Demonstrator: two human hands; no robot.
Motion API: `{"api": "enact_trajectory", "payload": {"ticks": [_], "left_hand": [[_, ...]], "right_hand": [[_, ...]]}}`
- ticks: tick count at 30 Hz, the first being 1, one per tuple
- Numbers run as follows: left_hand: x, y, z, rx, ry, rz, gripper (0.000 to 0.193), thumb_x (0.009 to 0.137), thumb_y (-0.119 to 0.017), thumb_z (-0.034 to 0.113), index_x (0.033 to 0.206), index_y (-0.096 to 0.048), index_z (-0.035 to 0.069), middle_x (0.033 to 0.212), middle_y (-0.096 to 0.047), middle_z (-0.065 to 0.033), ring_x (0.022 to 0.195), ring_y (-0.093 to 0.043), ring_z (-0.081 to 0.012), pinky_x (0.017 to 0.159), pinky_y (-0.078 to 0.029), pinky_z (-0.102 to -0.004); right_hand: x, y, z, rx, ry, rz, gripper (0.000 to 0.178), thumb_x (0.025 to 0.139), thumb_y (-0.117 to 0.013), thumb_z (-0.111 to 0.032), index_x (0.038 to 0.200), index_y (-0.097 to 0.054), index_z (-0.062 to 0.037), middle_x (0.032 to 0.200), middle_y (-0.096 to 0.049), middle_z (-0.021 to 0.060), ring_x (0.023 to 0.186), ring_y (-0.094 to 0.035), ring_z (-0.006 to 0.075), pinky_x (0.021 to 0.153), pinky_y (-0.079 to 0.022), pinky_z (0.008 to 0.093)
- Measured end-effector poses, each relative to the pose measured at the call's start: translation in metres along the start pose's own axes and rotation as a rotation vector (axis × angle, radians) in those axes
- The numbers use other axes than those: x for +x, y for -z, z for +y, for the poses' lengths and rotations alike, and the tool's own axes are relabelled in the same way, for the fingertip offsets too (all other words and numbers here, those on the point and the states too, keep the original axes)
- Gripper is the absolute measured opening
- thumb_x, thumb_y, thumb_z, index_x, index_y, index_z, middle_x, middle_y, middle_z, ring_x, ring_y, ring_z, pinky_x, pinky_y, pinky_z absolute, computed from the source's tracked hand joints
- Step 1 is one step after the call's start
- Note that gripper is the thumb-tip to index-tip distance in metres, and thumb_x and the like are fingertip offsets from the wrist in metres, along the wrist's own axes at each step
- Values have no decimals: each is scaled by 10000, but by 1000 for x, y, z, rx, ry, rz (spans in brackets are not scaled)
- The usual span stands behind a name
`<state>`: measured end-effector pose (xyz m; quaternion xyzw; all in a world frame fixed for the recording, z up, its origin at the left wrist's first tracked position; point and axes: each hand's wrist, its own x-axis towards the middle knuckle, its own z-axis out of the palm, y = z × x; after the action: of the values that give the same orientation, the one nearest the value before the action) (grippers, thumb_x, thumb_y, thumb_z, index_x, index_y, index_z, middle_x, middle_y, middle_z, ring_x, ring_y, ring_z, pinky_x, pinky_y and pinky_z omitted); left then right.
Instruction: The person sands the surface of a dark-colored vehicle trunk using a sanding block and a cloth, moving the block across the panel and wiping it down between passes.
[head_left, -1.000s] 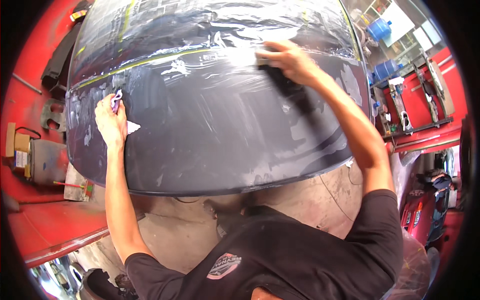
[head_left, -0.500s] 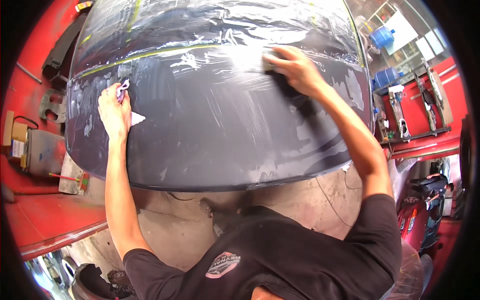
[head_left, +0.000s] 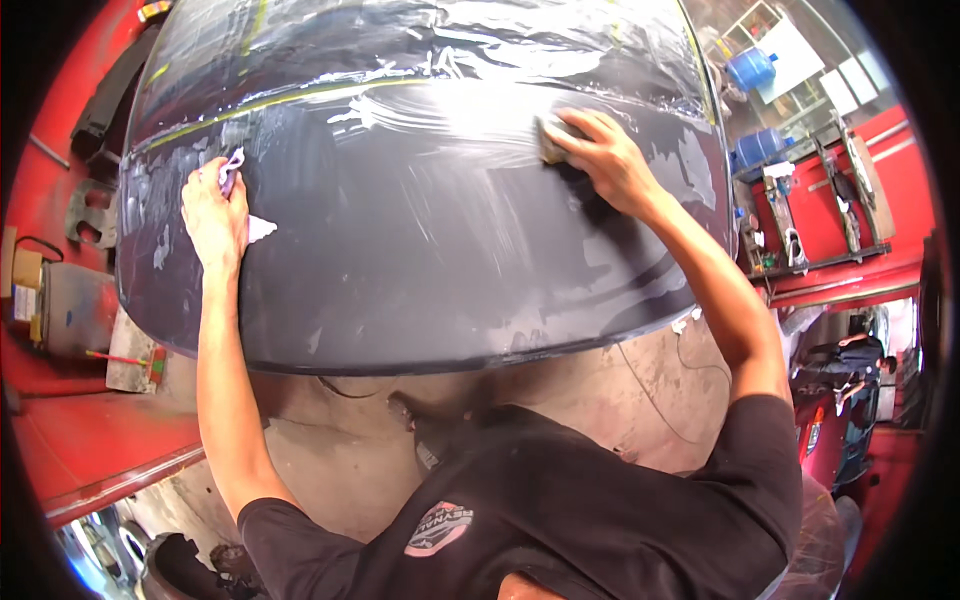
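Before me spreads a broad dark grey car panel, wet and streaked with whitish smears. My left hand is closed around a crumpled white and purple cloth near the panel's left side; a pale corner hangs out by the wrist. Toward the far right, my right hand grips a small dark pad with curled fingers. That pad lies against the wet surface; whether it is a sponge or a sanding block I cannot tell.
Beyond the panel, yellow tape edges a sheet of clear plastic film. Red bodywork stands at left. Shelves of parts and blue water jugs are at right. A cable runs over the concrete floor. Another person is far right.
My right hand has moved slightly right and nearer with the pad, leaving fresh curved wet streaks. My left hand still holds the cloth; the whole view has shifted a little.
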<state>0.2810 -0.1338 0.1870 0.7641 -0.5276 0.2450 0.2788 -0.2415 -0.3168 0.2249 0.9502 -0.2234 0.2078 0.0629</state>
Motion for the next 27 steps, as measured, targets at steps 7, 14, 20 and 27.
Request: {"api": "enact_trajectory", "payload": {"ticks": [7,14,20,27], "left_hand": [[1,-20,-4,-137,-92,73,307,961,-732,217,1247,-686,113,1168,-681,-148,1120,-638,-374,973,-503,-485],[-1,1,-14,38,17,-4,345,983,-715,268,1297,-686,130,1199,-691,-160,1118,-647,-388,984,-505,-495],[13,-30,-8,-17,-41,12,360,992,-703,310,1302,-680,129,1182,-692,-178,1101,-653,-398,974,-510,-508],[-8,-7,-28,41,10,20,347,991,-701,324,1288,-689,144,1193,-699,-174,1104,-660,-397,972,-515,-512]], "right_hand": [[146,-60,-68,18,135,134,509,900,-694,-45,1380,-694,-213,1399,-611,103,1234,-572,303,1038,-503,423],[-33,-3,-90,200,160,-15,528,818,-729,21,1313,-743,-160,1485,-591,177,1303,-592,389,1111,-489,482],[137,-56,-57,122,-11,104,448,951,-639,-151,1397,-680,-172,1415,-615,161,1319,-526,413,1120,-414,533],[2,-19,-160,302,180,55,543,821,-692,33,1342,-721,-117,1399,-640,235,1228,-622,422,1069,-501,523]]}}
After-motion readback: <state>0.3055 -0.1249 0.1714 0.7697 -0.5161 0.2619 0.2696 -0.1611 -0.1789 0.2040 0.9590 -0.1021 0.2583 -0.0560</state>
